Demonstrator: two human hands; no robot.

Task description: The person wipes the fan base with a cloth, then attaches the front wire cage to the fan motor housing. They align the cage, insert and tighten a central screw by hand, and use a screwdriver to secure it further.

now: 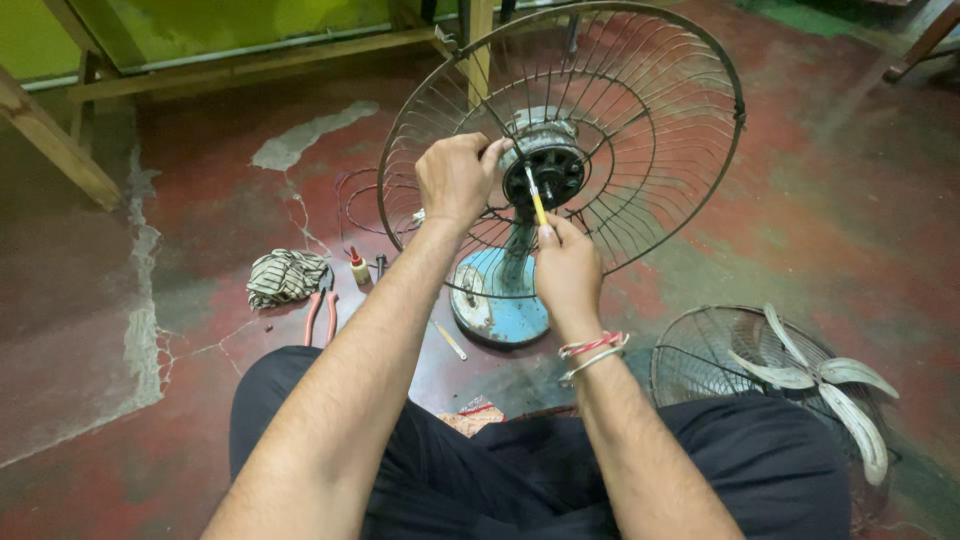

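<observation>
Both hands busy: our left hand (455, 178) grips the fan motor hub (545, 160); right hand (565, 268) pinches yellow screwdriver (537, 205), mid-screw; next needs steady turning.

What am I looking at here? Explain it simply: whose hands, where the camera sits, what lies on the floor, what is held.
One picture, from a camera worn on a person's head, looking down at their own arms and lap. The left hand grips the fan's motor hub inside the wire guard. The right hand holds a yellow screwdriver against the hub. The fan stands on a blue base. On the red floor lie a striped rag, pliers, a small bottle, and fan blades on another guard.
</observation>
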